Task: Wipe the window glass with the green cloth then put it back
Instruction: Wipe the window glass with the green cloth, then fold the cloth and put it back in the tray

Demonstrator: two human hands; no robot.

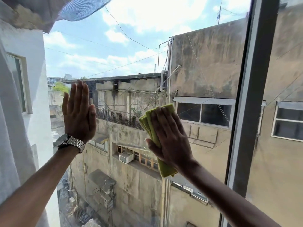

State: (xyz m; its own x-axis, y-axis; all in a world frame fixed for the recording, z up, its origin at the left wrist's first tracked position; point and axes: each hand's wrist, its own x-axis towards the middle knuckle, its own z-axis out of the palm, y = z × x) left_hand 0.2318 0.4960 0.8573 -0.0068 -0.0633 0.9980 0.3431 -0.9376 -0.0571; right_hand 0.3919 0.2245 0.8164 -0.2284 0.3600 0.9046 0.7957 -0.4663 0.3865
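Observation:
The window glass (124, 51) fills most of the view, with sky and old buildings behind it. My right hand (168, 138) presses a folded green cloth (150, 123) flat against the pane at centre right, fingers spread over it; the cloth's lower end (167, 171) sticks out below my palm. My left hand (78, 112) lies flat on the glass at the left, fingers together and pointing up, holding nothing. A metal watch (70, 143) sits on that wrist.
A dark vertical window frame (250, 112) bounds the pane on the right, with another pane beyond it. A white curtain (11, 128) hangs along the left edge. A piece of mesh fabric (78, 9) hangs at the top left.

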